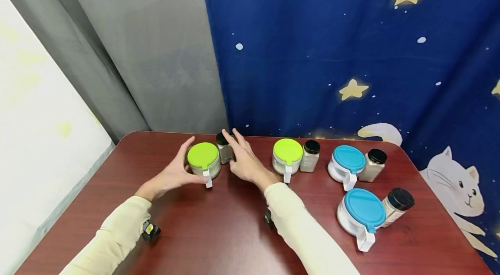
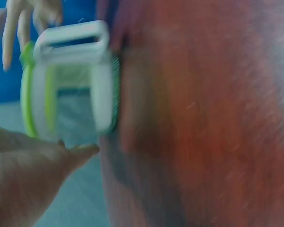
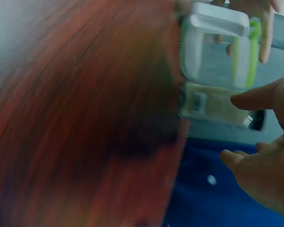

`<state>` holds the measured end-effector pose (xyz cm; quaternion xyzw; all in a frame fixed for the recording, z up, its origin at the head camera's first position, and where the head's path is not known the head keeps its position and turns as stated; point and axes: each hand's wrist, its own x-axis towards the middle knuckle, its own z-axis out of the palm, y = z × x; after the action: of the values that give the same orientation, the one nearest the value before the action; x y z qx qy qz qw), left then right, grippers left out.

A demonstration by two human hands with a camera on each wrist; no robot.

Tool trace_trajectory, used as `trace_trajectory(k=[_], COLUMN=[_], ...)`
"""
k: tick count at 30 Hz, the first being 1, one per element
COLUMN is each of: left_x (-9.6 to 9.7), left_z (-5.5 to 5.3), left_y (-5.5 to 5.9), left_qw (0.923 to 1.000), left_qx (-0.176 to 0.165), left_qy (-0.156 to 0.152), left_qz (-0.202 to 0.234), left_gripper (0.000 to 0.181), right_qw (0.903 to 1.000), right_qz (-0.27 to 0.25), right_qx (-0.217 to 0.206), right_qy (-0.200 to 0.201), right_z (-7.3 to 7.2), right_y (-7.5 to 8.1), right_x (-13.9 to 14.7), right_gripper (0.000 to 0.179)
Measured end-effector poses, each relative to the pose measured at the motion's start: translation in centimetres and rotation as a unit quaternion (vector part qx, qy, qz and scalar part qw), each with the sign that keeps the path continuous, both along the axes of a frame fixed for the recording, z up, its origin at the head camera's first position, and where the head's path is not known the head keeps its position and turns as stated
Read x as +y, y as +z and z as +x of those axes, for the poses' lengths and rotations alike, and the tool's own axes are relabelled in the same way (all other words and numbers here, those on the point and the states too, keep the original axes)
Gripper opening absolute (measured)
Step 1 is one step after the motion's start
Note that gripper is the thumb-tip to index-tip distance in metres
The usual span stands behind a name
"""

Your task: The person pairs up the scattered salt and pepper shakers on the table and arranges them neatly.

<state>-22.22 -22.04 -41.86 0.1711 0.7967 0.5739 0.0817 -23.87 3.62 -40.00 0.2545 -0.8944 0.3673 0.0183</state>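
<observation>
A clear seasoning jar with a lime-green lid (image 1: 203, 155) and a white handle stands at the left of the table's back part. My left hand (image 1: 173, 174) is at its left side, thumb and fingers spread apart; in the left wrist view a gap shows between the thumb and the jar (image 2: 102, 101). Right beside that jar stands a small square shaker bottle (image 1: 225, 153) with a black cap. My right hand (image 1: 248, 164) is at the bottle's right, its fingers extended. In the right wrist view thumb and fingers lie apart around the bottle (image 3: 217, 105); contact cannot be told.
Another green-lidded jar (image 1: 287, 155) and black-capped bottle (image 1: 310, 156) stand right of my right hand. Two blue-lidded jars, one behind (image 1: 349, 160) and one nearer (image 1: 363, 212), each have a shaker (image 1: 396, 205) alongside. Curtains (image 1: 289, 49) hang behind the brown table (image 1: 218, 227).
</observation>
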Motion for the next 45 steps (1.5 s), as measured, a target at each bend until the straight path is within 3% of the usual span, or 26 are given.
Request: trace_trajectory(k=[5, 8, 13, 18, 26, 31, 36, 40, 45], left_x=[1.2, 1.5, 2.0, 2.2, 1.7, 1.4, 1.2, 2.1, 3.9], left_z=[0.0, 0.0, -0.3, -0.7, -0.8, -0.4, 1.0, 3.5, 6.5], left_y=[-1.1, -1.5, -1.7, -1.6, -1.6, -1.1, 0.1, 1.1, 1.7], left_qw=[0.9965, 0.9961, 0.998, 0.9988, 0.9981, 0.9972, 0.9964, 0.9952, 0.9967], left_qx=[0.036, 0.047, 0.051, 0.047, 0.051, 0.058, 0.072, 0.092, 0.079], left_qy=[0.03, 0.041, 0.026, 0.014, 0.034, 0.045, 0.045, 0.032, 0.009], left_qz=[-0.069, -0.062, -0.027, -0.002, -0.009, -0.014, -0.003, -0.001, 0.018], left_gripper=[0.131, 0.124, 0.116, 0.116, 0.113, 0.112, 0.112, 0.113, 0.115], right_qw=[0.9997, 0.9987, 0.9979, 0.9967, 0.9961, 0.9951, 0.9924, 0.9904, 0.9879], right_qz=[-0.018, -0.04, -0.058, -0.072, -0.075, -0.08, -0.082, -0.09, -0.118], right_qx=[0.01, 0.017, 0.01, 0.031, 0.043, 0.057, 0.09, 0.103, 0.099], right_qy=[-0.011, -0.026, -0.025, -0.021, -0.014, -0.018, -0.015, -0.02, -0.02], right_z=[-0.9, -0.9, -0.9, -0.8, -0.6, -0.3, 1.5, 4.2, 7.8], right_y=[-1.2, -1.6, -2.0, -2.4, -2.3, -1.5, 0.4, 1.6, 2.2], right_x=[-0.7, -0.5, 0.0, 0.3, 0.4, 0.5, 0.6, 1.9, 4.0], right_gripper=[0.074, 0.065, 0.065, 0.069, 0.067, 0.066, 0.064, 0.062, 0.061])
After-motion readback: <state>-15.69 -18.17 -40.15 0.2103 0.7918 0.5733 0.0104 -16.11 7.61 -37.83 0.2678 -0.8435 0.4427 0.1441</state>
